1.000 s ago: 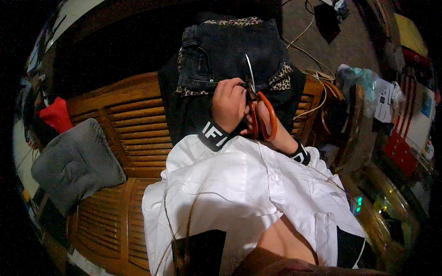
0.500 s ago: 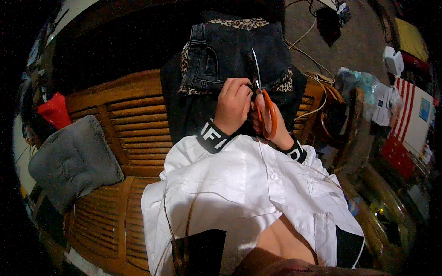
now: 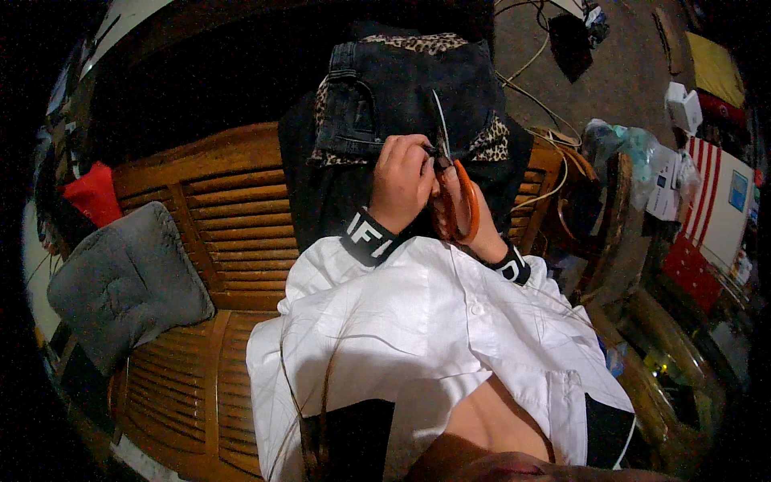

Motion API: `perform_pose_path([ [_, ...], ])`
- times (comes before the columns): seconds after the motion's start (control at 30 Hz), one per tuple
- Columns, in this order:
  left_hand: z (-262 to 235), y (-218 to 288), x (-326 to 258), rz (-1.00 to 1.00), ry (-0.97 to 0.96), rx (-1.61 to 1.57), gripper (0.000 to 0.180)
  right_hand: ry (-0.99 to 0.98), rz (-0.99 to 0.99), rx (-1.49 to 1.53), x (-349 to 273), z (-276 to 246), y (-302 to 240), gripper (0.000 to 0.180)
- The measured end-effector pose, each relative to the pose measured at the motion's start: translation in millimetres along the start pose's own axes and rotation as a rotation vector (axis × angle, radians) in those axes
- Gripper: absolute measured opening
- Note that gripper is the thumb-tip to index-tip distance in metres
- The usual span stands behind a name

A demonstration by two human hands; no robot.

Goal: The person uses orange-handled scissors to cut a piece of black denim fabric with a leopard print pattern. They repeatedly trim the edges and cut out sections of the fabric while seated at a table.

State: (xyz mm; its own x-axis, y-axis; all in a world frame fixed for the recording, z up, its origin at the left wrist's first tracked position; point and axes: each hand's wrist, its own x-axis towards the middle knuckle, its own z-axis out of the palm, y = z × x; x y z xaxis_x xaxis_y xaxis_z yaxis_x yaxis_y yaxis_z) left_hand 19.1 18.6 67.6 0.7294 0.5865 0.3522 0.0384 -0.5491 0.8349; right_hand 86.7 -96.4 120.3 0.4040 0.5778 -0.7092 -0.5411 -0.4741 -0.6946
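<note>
Orange-handled scissors (image 3: 472, 210) point away from me, their blades over the dark fabric. My right hand (image 3: 487, 234) is closed around the handles. Beside it, my left hand (image 3: 397, 189) has its fingers curled in a pinch close to the blades' pivot. A small dark bit shows at those fingertips, too small to name. Beyond both hands lie folded black denim jeans (image 3: 418, 96) with a leopard-print cloth (image 3: 491, 140) showing at their edges. Whether the blades touch the jeans I cannot tell.
I sit at a slatted wooden bench (image 3: 241, 217). A grey cushion (image 3: 128, 273) rests on its left side, near a red cloth (image 3: 94, 195). To the right are plastic bags (image 3: 614, 140), a cable (image 3: 554, 108) on the floor and a red-and-white striped box (image 3: 715, 209).
Both hands and the scissors have shifted slightly left. The scissors' tip leans a little further left. My grip looks the same.
</note>
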Motion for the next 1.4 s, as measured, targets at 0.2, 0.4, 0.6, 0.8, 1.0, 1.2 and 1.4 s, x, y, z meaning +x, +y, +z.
perform_pose_path([
  [0.2,1,-1,2,-0.086,-0.007,0.112,0.017,-0.095,-0.03,-0.004,1,-6,5,0.038],
  [0.4,5,6,3,-0.35,-0.009,0.035,0.021,-0.084,-0.032,0.007,-2,-1,5,0.038],
  [0.6,-16,9,19,-0.402,-0.257,-0.212,0.019,-0.015,-0.261,-0.062,12,3,23,0.036],
  [0.8,-23,11,27,-0.288,-0.303,-0.274,0.018,-0.015,-0.06,0.123,7,2,1,0.033],
  [1.0,-24,8,24,-0.309,-0.307,-0.33,0.019,0.063,-0.071,0.012,10,-3,6,0.036],
  [1.2,-17,8,21,-0.343,-0.175,-0.116,0.013,0.083,-0.004,0.011,12,0,0,0.035],
  [1.4,-8,-1,20,-0.414,-0.11,-0.071,0.017,0.049,-0.013,-0.011,10,0,3,0.031],
])
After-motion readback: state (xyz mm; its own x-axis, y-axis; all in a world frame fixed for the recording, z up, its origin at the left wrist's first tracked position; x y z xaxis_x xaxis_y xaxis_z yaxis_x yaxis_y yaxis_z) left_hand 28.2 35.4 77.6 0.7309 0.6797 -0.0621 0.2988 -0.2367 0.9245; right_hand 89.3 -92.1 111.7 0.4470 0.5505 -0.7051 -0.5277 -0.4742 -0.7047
